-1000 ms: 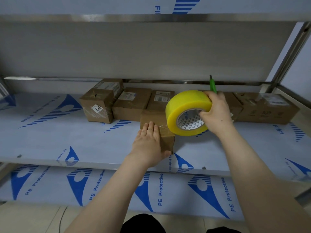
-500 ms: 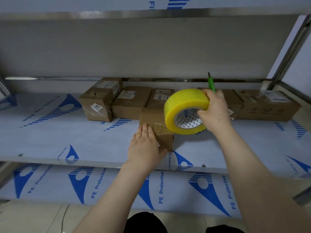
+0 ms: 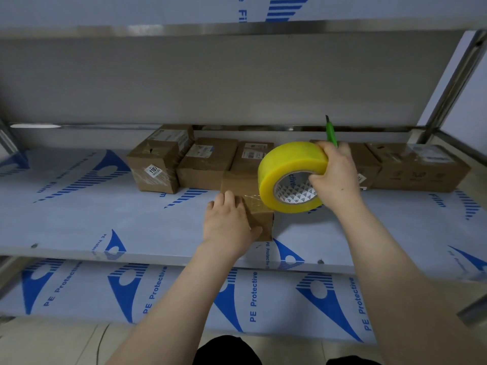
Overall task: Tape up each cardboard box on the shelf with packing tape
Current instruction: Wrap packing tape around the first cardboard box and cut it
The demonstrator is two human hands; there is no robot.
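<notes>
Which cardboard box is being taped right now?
The small box standing forward of the back row: the left hand presses on it while the right hand holds the yellow tape roll over it.

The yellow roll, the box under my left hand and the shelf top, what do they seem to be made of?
Tape roll: glossy translucent yellow plastic film wound on a printed, probably cardboard, core. Box: matte brown cardboard, with a shiny, wrinkled strip of clear tape across it. Shelf: likely metal, judging by the bright edges, under a matte pale film printed PE Protective.
</notes>
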